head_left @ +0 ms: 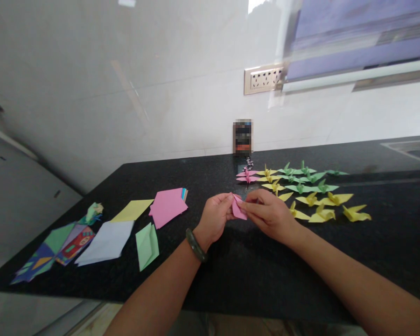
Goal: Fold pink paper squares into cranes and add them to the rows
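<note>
Between my two hands is a small folded piece of pink paper (239, 209), held above the black countertop. My left hand (217, 212) pinches its upper left edge, with a dark bangle on that wrist. My right hand (268, 212) grips its right side between thumb and fingers. Just behind my hands stand pink paper cranes (248, 176). Yellow paper cranes (322, 213) and green paper cranes (301, 187) spread to the right in rows. The fingertips hide part of the folds.
Left of my hands lie a stack of pink paper (168, 205), a folded green sheet (147, 247), a yellow sheet (131, 211), white sheets (107, 240) and colourful packaging (56, 249). A phone-like object (243, 136), blurred out, leans on the wall below a socket panel (264, 79).
</note>
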Action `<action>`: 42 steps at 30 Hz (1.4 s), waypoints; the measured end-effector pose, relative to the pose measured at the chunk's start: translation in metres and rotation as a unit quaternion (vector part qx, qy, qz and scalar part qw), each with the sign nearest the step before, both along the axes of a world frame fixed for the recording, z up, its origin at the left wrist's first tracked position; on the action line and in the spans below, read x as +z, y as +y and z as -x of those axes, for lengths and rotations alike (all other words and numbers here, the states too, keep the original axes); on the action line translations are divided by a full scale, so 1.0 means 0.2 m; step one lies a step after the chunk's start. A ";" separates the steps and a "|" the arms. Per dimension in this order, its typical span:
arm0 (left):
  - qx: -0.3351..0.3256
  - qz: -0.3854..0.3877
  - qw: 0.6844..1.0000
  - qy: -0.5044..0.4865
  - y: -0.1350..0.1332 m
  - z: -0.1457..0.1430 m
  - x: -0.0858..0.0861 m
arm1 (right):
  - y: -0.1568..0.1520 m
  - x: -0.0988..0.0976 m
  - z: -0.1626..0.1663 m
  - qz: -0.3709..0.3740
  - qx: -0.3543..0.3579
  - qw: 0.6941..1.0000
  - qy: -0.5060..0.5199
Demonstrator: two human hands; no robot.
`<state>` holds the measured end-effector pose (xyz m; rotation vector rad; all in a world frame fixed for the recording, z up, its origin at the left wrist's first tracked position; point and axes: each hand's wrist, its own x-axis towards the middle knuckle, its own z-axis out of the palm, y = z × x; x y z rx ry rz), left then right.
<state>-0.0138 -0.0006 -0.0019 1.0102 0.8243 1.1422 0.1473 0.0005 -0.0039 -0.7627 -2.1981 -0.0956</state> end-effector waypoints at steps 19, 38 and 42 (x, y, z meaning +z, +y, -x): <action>-0.019 0.020 0.999 -0.040 0.00 0.00 -0.02 | 0.00 0.00 0.00 0.018 0.003 0.998 -0.052; 0.062 0.006 0.997 0.037 0.00 -0.02 -0.04 | -0.01 0.00 0.05 0.297 -0.049 0.938 0.170; 0.069 -0.018 0.995 0.073 0.01 -0.01 -0.06 | 0.01 -0.03 0.05 0.388 -0.033 0.908 0.152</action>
